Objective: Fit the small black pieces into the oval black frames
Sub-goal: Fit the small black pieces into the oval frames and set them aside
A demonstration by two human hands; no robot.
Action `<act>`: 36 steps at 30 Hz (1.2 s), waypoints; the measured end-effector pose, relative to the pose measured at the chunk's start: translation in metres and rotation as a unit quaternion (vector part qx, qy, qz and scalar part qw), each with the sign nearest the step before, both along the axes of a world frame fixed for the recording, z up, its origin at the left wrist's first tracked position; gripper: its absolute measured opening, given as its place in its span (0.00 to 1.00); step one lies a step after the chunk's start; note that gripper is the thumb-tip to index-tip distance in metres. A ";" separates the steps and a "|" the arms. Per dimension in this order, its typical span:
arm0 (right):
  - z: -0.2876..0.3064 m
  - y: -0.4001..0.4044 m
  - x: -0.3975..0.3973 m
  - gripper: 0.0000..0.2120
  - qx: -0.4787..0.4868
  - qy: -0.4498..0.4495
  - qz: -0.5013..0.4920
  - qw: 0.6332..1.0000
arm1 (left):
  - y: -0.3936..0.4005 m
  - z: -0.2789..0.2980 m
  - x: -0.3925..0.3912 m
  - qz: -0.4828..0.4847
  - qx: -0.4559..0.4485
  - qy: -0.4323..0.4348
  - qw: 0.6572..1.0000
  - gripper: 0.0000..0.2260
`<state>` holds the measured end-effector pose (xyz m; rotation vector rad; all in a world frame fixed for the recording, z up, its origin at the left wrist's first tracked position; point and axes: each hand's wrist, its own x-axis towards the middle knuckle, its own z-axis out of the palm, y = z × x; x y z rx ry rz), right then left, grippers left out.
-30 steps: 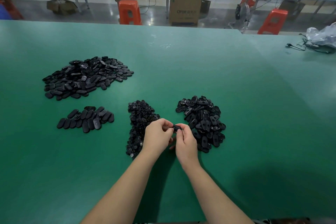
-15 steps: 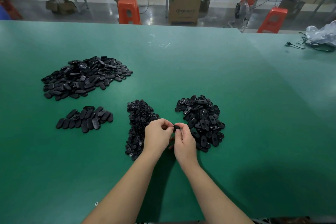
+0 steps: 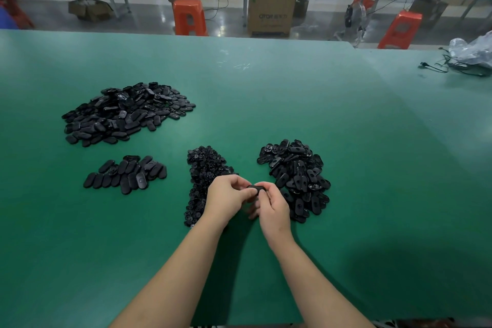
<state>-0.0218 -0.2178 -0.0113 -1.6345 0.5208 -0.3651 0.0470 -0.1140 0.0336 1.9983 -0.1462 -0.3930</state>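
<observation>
Right now your left hand (image 3: 229, 198) and right hand (image 3: 273, 208) pinch one glossy black oval frame (image 3: 256, 189) together, between the small-piece heap (image 3: 205, 176) and frame heap (image 3: 298, 178). Bare green worktop (image 3: 372, 168) spreads rightward.

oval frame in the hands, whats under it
Both hands, left hand and right hand, pinch the oval frame above the green table. Curled fingers cover its underside, so any small piece there stays unseen.

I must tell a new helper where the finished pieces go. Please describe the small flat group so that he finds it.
On the green table, find the big heap far left. Just nearer lies the small flat group: ovals side by side, not heaped.
</observation>
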 end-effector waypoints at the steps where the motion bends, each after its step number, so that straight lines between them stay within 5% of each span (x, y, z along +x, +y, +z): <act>1: 0.000 0.000 0.000 0.12 -0.007 -0.001 0.000 1.000 | 0.000 0.000 -0.001 0.000 -0.015 0.011 1.000 0.03; 23: -0.001 -0.003 0.000 0.10 -0.011 0.009 -0.013 1.000 | -0.007 0.004 -0.010 0.020 0.000 0.039 0.999 0.02; 36: 0.000 -0.003 0.000 0.06 -0.007 -0.018 -0.025 1.000 | -0.008 0.003 -0.012 -0.028 0.056 -0.046 0.997 0.04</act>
